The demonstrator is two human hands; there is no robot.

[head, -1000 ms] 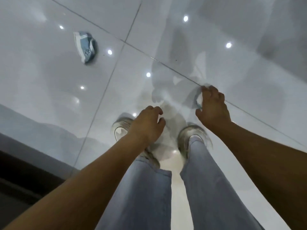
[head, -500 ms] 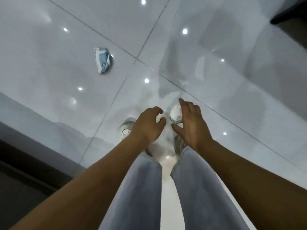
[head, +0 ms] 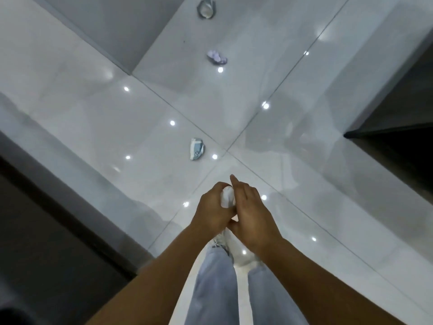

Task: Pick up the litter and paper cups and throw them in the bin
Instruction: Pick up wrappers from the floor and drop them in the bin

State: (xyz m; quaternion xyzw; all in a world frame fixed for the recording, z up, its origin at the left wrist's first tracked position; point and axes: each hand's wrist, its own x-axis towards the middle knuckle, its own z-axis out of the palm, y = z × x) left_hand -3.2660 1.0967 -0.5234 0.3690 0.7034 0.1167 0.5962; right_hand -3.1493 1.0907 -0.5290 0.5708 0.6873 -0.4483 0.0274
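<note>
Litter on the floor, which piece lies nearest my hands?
The blue-and-white crumpled piece, just ahead of the hands; the pale wad and clear cup lie farther off.

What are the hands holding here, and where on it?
A white crumpled paper wad sits between both hands: the left hand curls round its left side, the right hand presses its right side.

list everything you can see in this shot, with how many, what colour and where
Crumpled paper: one, white, held between both hands.
Crushed cup: one, blue and white, on the floor ahead of the hands.
Paper wad: one, pale lilac-white, farther on.
Cup: one, grey, on its side at the top edge.
Floor: glossy white tiles.
Left hand: grips the paper.
Right hand: pressed against it, fingers fairly straight.
Legs: two, light blue jeans.
</note>
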